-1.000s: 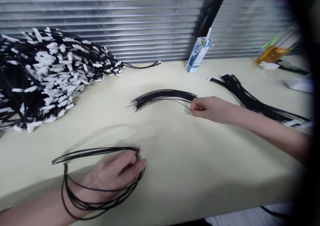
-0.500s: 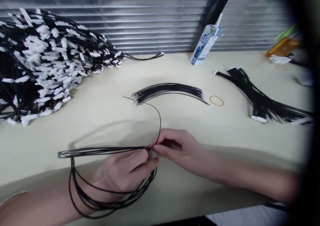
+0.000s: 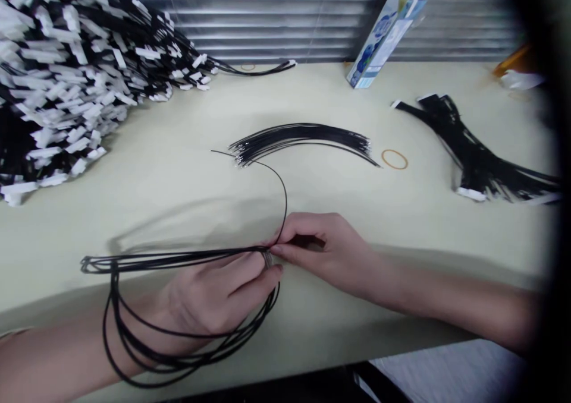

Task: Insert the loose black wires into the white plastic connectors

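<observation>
My left hand (image 3: 223, 293) grips a pale, partly hidden connector (image 3: 267, 258) between thumb and fingers. From it a bunch of looped black wires (image 3: 178, 259) runs left and hangs in loops below the wrist. My right hand (image 3: 319, 242) pinches one thin black wire (image 3: 285, 198) close against the connector. The free part of that wire curves up and back over the table to a loose bundle of cut black wires (image 3: 303, 132) with bare metal ends. Whether the wire's tip sits inside the connector cannot be made out.
A large heap of black cables with white connectors (image 3: 80, 64) fills the back left. A blue and white drink carton (image 3: 383, 37) with a straw stands by the blinds. A rubber band (image 3: 395, 159) lies right of the wire bundle, and more black cables (image 3: 477, 153) lie farther right.
The view has shifted, so the things at the back sit higher in the frame. Both hands keep nearly the same hold, with the right still pinching the wire at the connector.
</observation>
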`<state>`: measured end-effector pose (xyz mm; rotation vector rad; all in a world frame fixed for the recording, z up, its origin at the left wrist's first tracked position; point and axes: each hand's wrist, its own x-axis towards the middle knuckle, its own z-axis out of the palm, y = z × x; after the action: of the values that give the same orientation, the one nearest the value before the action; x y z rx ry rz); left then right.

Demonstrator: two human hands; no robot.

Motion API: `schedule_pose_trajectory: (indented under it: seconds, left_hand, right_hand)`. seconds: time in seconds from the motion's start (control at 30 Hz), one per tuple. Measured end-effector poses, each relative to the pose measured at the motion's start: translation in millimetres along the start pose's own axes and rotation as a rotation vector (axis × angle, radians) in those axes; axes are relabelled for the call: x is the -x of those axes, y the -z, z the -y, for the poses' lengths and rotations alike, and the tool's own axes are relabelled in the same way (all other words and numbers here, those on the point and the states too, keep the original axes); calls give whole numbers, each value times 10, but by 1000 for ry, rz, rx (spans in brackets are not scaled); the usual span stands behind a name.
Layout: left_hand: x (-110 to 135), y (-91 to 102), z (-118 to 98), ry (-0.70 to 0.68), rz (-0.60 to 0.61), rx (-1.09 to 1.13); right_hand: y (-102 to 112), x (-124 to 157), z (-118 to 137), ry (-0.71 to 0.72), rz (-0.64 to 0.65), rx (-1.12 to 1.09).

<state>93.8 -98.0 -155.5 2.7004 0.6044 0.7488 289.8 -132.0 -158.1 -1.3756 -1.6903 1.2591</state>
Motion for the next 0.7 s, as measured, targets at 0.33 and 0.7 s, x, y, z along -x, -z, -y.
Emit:
schedule_pose_trajectory:
  seconds: [0.33,0.7]
  left_hand:
    - [-49,59,-4,-313,11,-257]
    - [-63,40,-34,-75,27,-42]
  right_hand:
    - [-5,16,-24,105,-32,150]
    - [-3,5,1,149,-43,182]
